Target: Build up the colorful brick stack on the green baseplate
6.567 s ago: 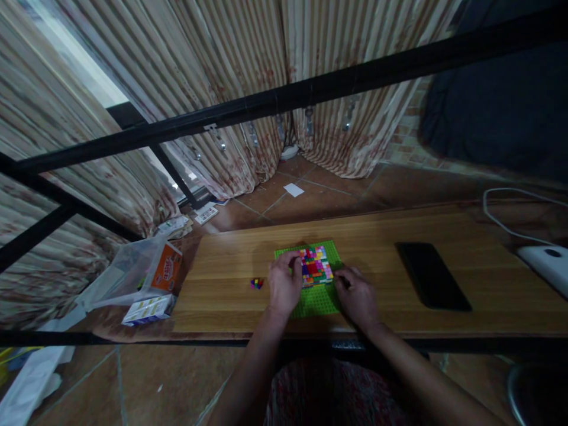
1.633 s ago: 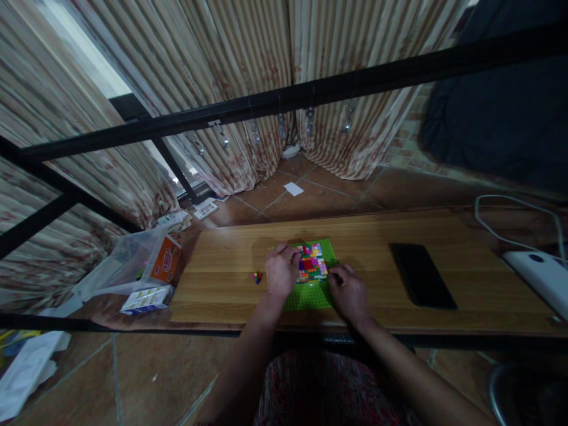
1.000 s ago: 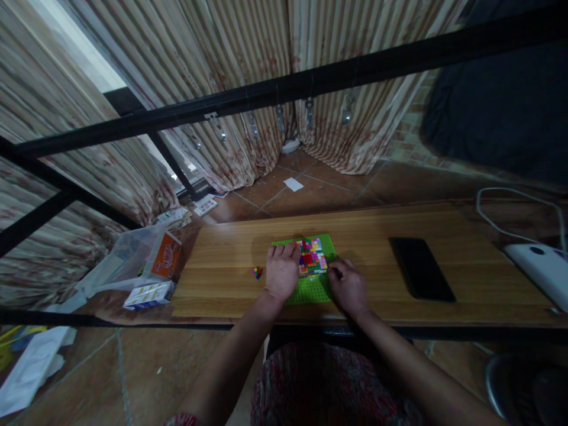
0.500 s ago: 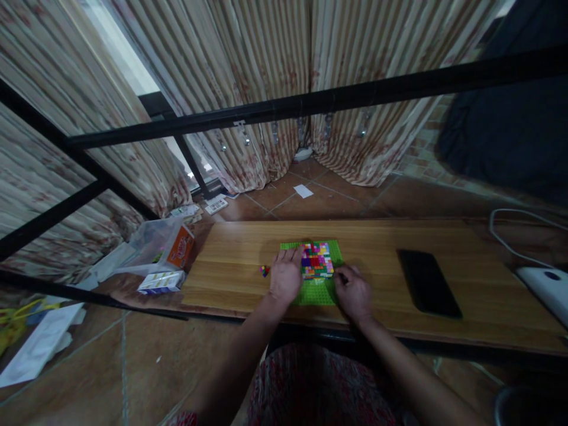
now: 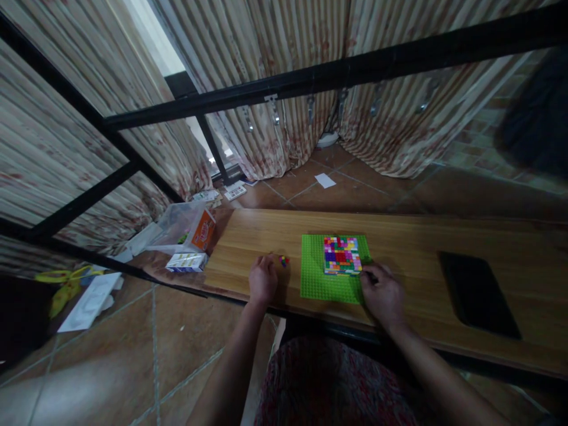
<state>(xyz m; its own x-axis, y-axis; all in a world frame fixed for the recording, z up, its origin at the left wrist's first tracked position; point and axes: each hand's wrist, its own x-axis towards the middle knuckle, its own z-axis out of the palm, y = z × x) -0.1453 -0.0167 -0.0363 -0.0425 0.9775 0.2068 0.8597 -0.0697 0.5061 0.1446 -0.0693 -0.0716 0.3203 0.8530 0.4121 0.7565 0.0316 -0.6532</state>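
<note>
A block of many-coloured building bricks (image 5: 342, 255) stands on a bright green studded baseplate (image 5: 317, 283), towards its upper right. My right hand (image 5: 382, 294) is at the plate's right edge. Its bent thumb and fingers are closed by the block's lower right corner; whatever they may grip is hidden. To the left of the plate, my left hand (image 5: 262, 279) rests low over the table with its fingers curled in, and what is under them does not show. Just right of those fingers lies a small group of loose bricks (image 5: 284, 261).
A black phone-like slab (image 5: 479, 294) lies on the wooden table (image 5: 412, 236) at the right. Off the table's left end are a clear plastic bin (image 5: 173, 228) and a small carton (image 5: 187, 262). A black metal bar (image 5: 302, 86) crosses before the curtains.
My left hand has left the bricks on the baseplate and moved left to beside the loose bricks. My right hand stays at the block's corner. The view has shifted left.
</note>
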